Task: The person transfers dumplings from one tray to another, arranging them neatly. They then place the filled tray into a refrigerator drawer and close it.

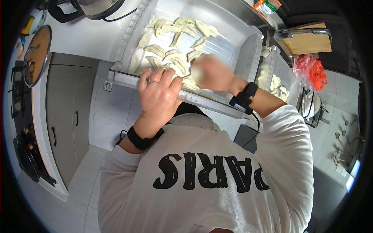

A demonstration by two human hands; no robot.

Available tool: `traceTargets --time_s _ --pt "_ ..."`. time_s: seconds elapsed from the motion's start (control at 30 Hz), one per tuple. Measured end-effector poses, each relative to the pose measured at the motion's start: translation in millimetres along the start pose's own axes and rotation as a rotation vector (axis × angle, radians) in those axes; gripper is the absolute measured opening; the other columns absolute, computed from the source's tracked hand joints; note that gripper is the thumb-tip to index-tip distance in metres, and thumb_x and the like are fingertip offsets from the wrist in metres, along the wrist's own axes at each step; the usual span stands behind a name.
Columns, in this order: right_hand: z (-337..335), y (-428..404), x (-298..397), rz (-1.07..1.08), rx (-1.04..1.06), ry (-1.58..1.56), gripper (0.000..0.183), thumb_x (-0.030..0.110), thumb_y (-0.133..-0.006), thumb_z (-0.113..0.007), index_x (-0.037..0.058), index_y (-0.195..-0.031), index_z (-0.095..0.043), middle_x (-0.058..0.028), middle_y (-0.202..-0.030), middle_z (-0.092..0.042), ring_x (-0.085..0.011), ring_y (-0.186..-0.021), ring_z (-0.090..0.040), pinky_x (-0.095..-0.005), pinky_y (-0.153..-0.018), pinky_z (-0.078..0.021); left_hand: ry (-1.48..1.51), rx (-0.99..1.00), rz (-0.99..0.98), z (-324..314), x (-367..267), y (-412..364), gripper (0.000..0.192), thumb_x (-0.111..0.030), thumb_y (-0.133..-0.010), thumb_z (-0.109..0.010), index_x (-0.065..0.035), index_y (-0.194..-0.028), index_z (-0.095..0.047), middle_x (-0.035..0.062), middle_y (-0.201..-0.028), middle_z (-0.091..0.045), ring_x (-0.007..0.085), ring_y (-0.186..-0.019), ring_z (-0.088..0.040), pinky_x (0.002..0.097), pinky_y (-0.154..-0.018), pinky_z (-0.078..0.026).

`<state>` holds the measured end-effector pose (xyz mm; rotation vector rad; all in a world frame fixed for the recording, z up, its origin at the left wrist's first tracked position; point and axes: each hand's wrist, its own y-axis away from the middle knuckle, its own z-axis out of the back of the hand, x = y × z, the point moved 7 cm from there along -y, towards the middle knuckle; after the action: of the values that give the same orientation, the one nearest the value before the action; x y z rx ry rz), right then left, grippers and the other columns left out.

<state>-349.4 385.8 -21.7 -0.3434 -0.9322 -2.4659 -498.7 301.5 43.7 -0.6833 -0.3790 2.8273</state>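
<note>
A clear plastic drawer (246,55) lies before me, one corner over the white counter. Many pale, folded dumplings (155,51) rest in it, mostly toward its left side, some touching each other. My left hand (160,90), with a ring on one finger, grips the drawer's near rim, its fingers curled over the edge. Inside the drawer, my right hand (212,72) is among the dumplings nearest the rim. That hand is blurred, so its fingers and anything in them cannot be made out. Black straps circle both wrists.
An electric pot (96,8) stands on the white counter (84,36) at upper left. A glass lid (37,55) leans near the stove. Right of the drawer, a second plastic bin (287,68) holds more dumplings. Beyond are a wooden board (309,40), red plastic bags (317,75) and a dish rack (310,109).
</note>
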Motion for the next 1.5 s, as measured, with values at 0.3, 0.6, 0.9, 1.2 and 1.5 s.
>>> traceTargets --time_s 0.3,0.6,0.9,1.2,1.5 --pt "-8.4 -2.9 4.3 0.103 0.045 -0.056 0.045 0.015 -0.069 -0.070 0.0077 -0.112 -0.058 -0.0168 -0.100 -0.065 -0.0344 -0.098 -0.062 -0.0393 -0.086 -0.0488 -0.020 0.004 -0.001 -2.3 0.3 1.6 0.038 -0.018 -0.051 -0.080 -0.0149 -0.087 -0.067 -0.0013 -0.107 -0.061 0.0196 -0.106 -0.053 0.0441 -0.101 -0.031" --pt "21.1 13.6 -32.7 -0.035 0.153 -0.645 0.044 0.009 -0.075 -0.070 0.0034 -0.116 -0.057 -0.0031 -0.088 -0.059 -0.0104 -0.080 -0.053 -0.0235 -0.073 -0.0441 -0.029 0.077 -0.002 -0.5 -3.1 -2.5 0.040 -0.019 -0.052 -0.080 -0.0153 -0.090 -0.068 -0.0011 -0.110 -0.061 0.0211 -0.108 -0.054 0.0446 -0.103 -0.031" --pt "125.1 199.8 -213.7 -0.335 -0.345 -0.870 0.043 -0.001 -0.079 -0.070 0.0049 -0.118 -0.053 0.0003 -0.101 -0.060 -0.0086 -0.091 -0.058 -0.0238 -0.082 -0.0487 -0.173 0.102 0.002 -3.4 -12.9 -6.0 0.046 -0.018 -0.047 -0.082 -0.0157 -0.089 -0.065 -0.0031 -0.110 -0.060 0.0214 -0.108 -0.053 0.0465 -0.102 -0.034" --pt "21.2 228.3 -302.9 -0.384 -0.335 -0.429 0.039 0.005 -0.075 -0.071 0.0059 -0.112 -0.058 -0.0031 -0.089 -0.059 -0.0154 -0.081 -0.056 -0.0289 -0.073 -0.0459 -0.215 0.170 -0.005 -7.9 -14.1 -1.7 0.057 -0.009 -0.045 -0.081 -0.0168 -0.098 -0.062 -0.0024 -0.113 -0.058 0.0220 -0.109 -0.052 0.0444 -0.101 -0.034" --pt "11.2 193.7 -294.4 -0.104 -0.047 -0.306 0.045 0.009 -0.069 -0.070 0.0119 -0.113 -0.062 -0.0125 -0.099 -0.065 -0.0286 -0.091 -0.062 -0.0355 -0.082 -0.0482 -0.332 0.224 0.046 -6.8 -20.4 -4.9 0.058 -0.006 -0.046 -0.081 -0.0129 -0.100 -0.062 0.0027 -0.113 -0.059 0.0287 -0.111 -0.052 0.0434 -0.101 -0.033"
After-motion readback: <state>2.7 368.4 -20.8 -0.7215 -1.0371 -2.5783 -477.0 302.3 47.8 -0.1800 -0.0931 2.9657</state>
